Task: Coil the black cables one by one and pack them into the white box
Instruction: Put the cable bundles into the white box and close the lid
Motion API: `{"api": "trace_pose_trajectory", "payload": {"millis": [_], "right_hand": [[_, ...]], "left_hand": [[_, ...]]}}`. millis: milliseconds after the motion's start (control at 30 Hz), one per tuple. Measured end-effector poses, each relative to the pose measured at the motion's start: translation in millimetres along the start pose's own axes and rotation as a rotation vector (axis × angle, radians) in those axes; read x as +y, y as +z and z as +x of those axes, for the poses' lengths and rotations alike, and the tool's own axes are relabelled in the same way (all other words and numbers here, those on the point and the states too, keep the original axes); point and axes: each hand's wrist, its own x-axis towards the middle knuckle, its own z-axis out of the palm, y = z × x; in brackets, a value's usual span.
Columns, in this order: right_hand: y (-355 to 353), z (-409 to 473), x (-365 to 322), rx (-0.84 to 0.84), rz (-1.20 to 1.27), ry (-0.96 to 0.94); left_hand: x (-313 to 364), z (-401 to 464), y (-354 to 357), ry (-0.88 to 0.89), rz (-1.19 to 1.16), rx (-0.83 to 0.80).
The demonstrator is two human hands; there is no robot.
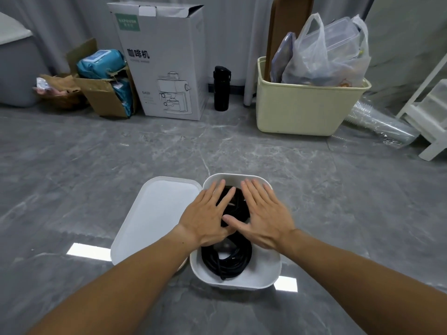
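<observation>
**Both hands flat over coiled cables in the box**

Coiled black rubber-sheathed cables (226, 259) lie inside the white rounded-rectangle plastic box (263, 279) on the grey marble-look floor (96, 177). Left hand (208, 213) and right hand (263, 213) are both over the coils, fingers straight and spread, gripping nothing; thumbs meet in the middle. Whether the palms actually press the cable, can't tell. Flat white plastic lid (154, 213) lies just left of the box, touching its rim.

Handling, as judgement: cable looks light, flexible, springy; coils likely want to pop back up, so a flat push on top of the loops suits. To lift, take several loops together, not one strand. Sheath looks matte, not slippery. Not fragile.

Writing: tall white cardboard carton (167, 64) at far left reads "咖啡机" with a coffee machine line drawing; its green label (127, 21) is too blurred to read. No other legible text.
</observation>
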Motion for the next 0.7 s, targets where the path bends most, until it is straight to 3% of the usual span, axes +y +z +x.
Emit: {"api": "trace_pose_trajectory", "payload": {"millis": [500,700], "right_hand": [[18.8,37.2,-124.9,-0.002,-0.044,-0.295],[37.8,30.9,-185.7,-0.053,-0.001,-0.439]], "left_hand": [[-94.2,-158.3,-20.0,-0.43,-0.14,-0.001],[-115.5,-248.8,-7.7,-0.561,-0.064,-0.058]]}}
